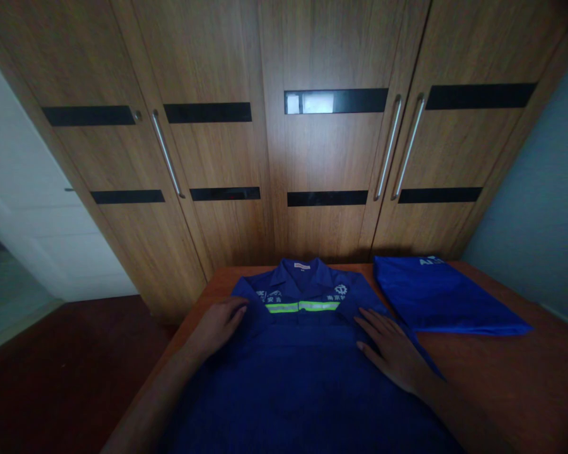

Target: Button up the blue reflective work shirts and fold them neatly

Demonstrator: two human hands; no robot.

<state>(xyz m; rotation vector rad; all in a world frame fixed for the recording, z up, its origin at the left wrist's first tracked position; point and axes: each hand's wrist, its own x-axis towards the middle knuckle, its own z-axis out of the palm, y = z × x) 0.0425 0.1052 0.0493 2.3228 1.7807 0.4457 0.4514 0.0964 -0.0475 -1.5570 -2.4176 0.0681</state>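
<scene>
A dark blue work jacket [293, 359] lies spread face up before me, its collar pointing away. White lettering and a yellow-green reflective strip cross its chest. At the jacket's left edge, just below the shoulder, my left hand [218, 328] rests on the cloth with its fingers stretched out and thumb slightly apart. On the opposite side my right hand [390, 347] lies flat, palm down, its fingers spread over the fabric. Neither hand visibly lifts the cloth. The jacket's lower part fades into shadow, and its hem cannot be made out.
A flat, bright blue bag or folded cloth [440, 296] with white letters lies right of the jacket on the reddish-brown table [525, 378]. Wooden wardrobe doors [331, 151] with metal handles [389, 148] stand behind the table. A pale wall [539, 208] borders the right side.
</scene>
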